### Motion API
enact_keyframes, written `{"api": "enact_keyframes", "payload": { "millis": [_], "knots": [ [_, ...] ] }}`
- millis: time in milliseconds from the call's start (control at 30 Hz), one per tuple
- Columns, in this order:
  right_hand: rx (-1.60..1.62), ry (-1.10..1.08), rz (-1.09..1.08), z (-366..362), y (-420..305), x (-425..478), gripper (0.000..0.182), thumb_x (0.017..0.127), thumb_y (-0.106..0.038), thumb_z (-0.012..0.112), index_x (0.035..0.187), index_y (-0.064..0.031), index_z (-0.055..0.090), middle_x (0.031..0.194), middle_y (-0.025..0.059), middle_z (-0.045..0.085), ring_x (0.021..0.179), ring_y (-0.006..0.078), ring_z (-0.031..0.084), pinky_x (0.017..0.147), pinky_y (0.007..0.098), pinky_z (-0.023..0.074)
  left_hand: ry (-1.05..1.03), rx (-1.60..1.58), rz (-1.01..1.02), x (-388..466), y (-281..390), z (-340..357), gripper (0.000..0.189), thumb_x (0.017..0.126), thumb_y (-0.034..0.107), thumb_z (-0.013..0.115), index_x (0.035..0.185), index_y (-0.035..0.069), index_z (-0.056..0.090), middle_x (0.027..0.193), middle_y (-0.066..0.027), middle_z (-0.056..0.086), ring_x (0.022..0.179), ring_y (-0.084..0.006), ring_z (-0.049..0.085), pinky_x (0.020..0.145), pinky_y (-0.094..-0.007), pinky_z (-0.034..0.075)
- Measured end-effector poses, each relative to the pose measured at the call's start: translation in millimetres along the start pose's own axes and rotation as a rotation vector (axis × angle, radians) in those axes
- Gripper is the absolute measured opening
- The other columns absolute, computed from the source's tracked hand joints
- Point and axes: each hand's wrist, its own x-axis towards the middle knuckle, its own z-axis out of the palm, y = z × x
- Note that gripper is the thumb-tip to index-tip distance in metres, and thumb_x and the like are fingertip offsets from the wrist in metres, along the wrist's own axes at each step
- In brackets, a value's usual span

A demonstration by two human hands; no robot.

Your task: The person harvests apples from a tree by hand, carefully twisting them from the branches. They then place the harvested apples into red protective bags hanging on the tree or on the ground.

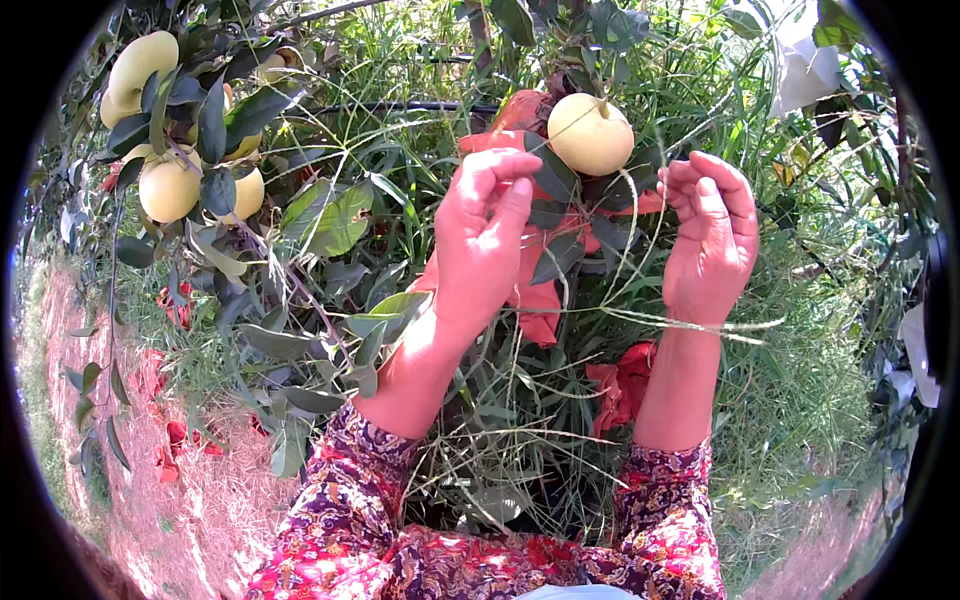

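A pale yellow apple [590,135] hangs at the upper middle, between my two hands and a little above them. My left hand [487,217] is just left of it, thumb and fingers curled with a gap between them, close to a dark leaf and red paper [536,281]. My right hand [712,225] is raised to the right of the apple with its fingers loosely curled. I see nothing held in either hand. Green leaves and the red paper lie below the apple.
More pale apples [170,187] hang among leaves at the upper left. A leafy branch [315,307] slants down beside my left forearm. Thin grass stalks cross before my hands. Crumpled red paper [626,379] lies by my right forearm, and white paper [806,71] is at the upper right.
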Motion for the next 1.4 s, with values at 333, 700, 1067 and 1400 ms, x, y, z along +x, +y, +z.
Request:
{"api": "enact_keyframes", "payload": {
  "millis": [333,700,1067,1400],
  "knots": [
    [-0.643,-0.418,0.152,23,36,-40,0.028,0.084,-0.006,0.059,0.112,-0.004,0.061,0.106,0.0156,0.064,0.083,0.0264,0.065,0.075,0.0324,0.0506,-0.047,0.913,0.505,37,-46,-20,0.031,0.077,0.004,0.059,0.108,0.005,0.063,0.115,-0.012,0.062,0.112,-0.0317,0.056,0.097,-0.0424,0.041],
    [-0.675,-0.192,0.197,12,33,77,0.025,0.09,-0.008,0.05,0.108,0.0036,0.062,0.102,0.009,0.066,0.092,0.0177,0.06,0.086,0.0289,0.045,0.207,0.634,0.159,90,-42,-29,0.021,0.084,0.012,0.058,0.101,0.007,0.069,0.092,-0.0119,0.068,0.078,-0.0233,0.065,0.074,-0.0334,0.05],
    [-0.444,-0.491,0.751,-4,113,141,0.021,0.091,-0.008,0.053,0.111,-0.0039,0.057,0.095,0.0087,0.064,0.08,0.0159,0.063,0.069,0.0319,0.0516,-0.383,1.069,0.204,153,-47,-10,0.023,0.078,0.023,0.062,0.094,0.01,0.072,0.095,-0.0182,0.065,0.095,-0.0352,0.061,0.083,-0.0421,0.049],
    [-0.435,-0.453,0.674,-2,118,128,0.023,0.086,-0.007,0.057,0.107,0.0008,0.061,0.089,0.0081,0.065,0.073,0.0161,0.061,0.065,0.032,0.0495,-0.397,0.796,0.18,156,-65,-10,0.019,0.072,0.013,0.064,0.087,0.004,0.071,0.089,-0.0176,0.067,0.087,-0.0348,0.064,0.078,-0.0415,0.05]
  ]
}}
